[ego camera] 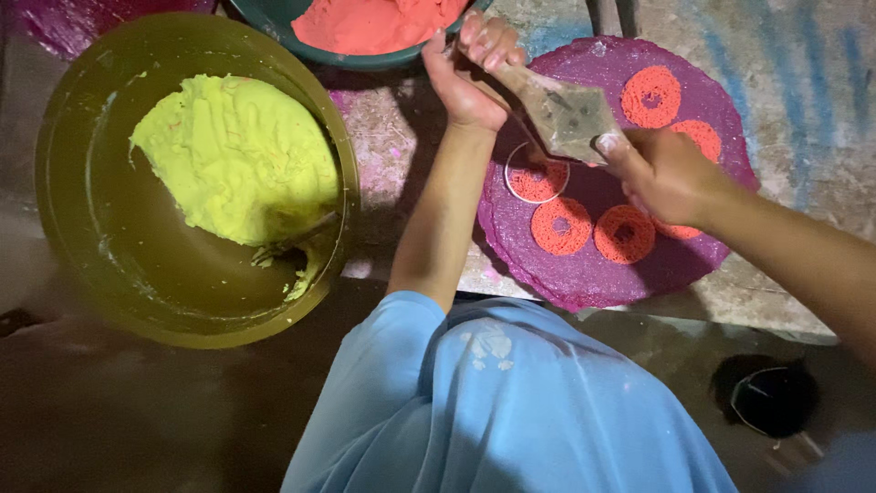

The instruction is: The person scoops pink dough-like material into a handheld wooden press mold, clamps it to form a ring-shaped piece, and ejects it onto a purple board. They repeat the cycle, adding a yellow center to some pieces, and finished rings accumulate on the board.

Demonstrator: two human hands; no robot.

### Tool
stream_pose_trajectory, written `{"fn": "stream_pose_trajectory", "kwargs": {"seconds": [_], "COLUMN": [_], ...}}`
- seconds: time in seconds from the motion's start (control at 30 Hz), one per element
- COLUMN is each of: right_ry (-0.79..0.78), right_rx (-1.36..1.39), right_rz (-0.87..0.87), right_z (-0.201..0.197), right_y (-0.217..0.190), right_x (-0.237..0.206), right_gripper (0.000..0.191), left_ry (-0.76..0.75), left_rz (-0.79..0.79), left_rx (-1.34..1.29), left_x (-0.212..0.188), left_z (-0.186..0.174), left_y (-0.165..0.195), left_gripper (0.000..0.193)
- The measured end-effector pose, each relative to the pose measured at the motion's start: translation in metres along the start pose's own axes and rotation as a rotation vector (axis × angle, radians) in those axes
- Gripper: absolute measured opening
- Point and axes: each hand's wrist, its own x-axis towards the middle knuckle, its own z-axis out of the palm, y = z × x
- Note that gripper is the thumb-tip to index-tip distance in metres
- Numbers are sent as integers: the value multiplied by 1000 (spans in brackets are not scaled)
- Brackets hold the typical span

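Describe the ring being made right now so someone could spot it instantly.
Find the round purple mat on the floor, dotted with orange paste rings. Under the grey cone-shaped bag that both hands squeeze lies one orange ring. It alone sits inside a thin white hoop.

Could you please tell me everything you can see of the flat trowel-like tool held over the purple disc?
The tool is a flat, diamond-shaped blade, grey-brown and smeared, like worn metal, narrowing to a handle toward the upper left. The left hand grips the handle; the right hand presses fingertips on the blade's lower right corner. It lies nearly level over the round purple disc, above a thin white ring with orange paste inside. Whether the blade touches the ring is unclear.
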Motion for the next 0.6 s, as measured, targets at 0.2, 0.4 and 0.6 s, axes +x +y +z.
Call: {"fn": "stream_pose_trajectory", "kwargs": {"seconds": [0.2, 0.4, 0.6], "right_ry": [-117, -119, 114], "right_rx": [107, -37, -19], "right_rz": [42, 133, -15], "right_z": [14, -9, -9], "right_y": [1, 20, 36], "right_x": [4, 4, 7], "right_gripper": [74, 79, 60], "left_ry": [107, 174, 219], "left_rz": [8, 16, -80], "left_rx": [16, -21, 94], "left_x": [-20, -18, 5], "left_z": [-2, -16, 3], "left_y": [12, -26, -13], "left_gripper": [34, 24, 35]}}
